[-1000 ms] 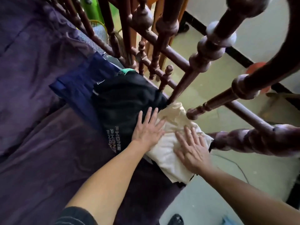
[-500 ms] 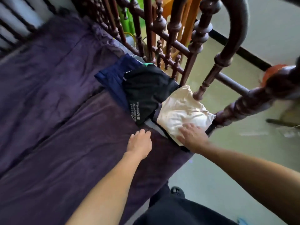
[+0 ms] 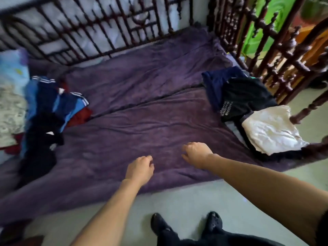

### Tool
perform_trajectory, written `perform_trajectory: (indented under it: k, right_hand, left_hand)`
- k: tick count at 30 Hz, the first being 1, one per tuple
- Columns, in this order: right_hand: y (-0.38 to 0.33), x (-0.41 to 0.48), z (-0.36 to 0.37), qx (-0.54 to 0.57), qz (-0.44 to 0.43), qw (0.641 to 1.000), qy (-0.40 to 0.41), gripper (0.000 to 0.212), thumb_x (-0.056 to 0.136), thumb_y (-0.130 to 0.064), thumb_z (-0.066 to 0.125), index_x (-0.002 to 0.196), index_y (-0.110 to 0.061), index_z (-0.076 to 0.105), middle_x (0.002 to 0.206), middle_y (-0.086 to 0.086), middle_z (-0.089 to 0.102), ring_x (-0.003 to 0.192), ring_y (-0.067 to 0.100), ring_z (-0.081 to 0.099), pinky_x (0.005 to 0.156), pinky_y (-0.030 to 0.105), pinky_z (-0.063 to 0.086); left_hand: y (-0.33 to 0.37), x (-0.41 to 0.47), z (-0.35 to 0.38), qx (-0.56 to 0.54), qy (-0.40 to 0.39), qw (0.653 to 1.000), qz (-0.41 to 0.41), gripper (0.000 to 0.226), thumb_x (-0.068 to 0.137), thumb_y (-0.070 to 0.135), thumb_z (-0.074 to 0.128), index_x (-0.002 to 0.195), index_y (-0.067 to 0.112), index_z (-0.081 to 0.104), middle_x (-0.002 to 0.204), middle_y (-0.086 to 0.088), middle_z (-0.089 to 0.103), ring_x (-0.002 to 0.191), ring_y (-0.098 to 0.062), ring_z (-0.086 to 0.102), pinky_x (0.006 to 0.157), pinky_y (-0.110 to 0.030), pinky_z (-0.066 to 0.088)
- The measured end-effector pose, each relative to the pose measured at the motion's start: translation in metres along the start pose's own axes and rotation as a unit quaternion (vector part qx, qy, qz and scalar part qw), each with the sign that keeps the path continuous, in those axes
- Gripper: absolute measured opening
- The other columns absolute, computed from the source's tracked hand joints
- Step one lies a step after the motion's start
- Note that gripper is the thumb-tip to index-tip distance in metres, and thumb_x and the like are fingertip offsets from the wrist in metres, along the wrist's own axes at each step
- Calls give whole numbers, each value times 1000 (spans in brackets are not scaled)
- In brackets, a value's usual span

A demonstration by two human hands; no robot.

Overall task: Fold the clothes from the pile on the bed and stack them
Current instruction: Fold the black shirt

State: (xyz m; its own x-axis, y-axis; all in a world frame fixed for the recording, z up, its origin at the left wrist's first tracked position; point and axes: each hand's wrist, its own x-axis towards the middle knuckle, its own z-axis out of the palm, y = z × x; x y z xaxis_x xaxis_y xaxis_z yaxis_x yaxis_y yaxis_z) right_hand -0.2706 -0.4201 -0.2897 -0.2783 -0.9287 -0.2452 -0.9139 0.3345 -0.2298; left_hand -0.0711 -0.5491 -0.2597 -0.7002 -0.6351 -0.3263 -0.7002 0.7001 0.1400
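There's white lettering (image 3: 225, 108) on the black garment (image 3: 248, 93) over on the right, several short rows of print set one above another near its lower left edge, and it's too blurred to read a single word. On the left, the blue garment (image 3: 71, 107) carries white stripes (image 3: 80, 97) along its edge, but no letters, brand or number can be made out on it.
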Motion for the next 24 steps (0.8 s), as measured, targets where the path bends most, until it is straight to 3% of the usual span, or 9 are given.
perform_trajectory:
  k: [6,16,24]
  right_hand:
    - [-144,45,4,-33,-73,997,-8,30,95,-37,43,112,-17,59,115,8,63,103,32,61,75,35,45]
    - [-395,126,31,-20,-135,991,1,29,94,-39,46,110,-19,60,118,6,62,108,30,59,81,36,47]
    - [-510,200,26,-23,-163,986,-9,28,94,-34,43,111,-18,59,116,6,60,103,31,59,81,37,49]
  left_hand:
    - [-136,-85,-17,-18,52,994,-92,26,93,32,48,115,23,60,114,-3,65,109,-26,59,82,-35,48]
    - [-382,-196,-42,-15,77,984,-159,25,92,32,50,113,23,60,113,0,65,108,-23,60,83,-34,48]
    - [-504,-197,-69,-43,95,979,-172,28,93,32,50,118,22,60,116,-1,66,109,-23,60,86,-34,49]
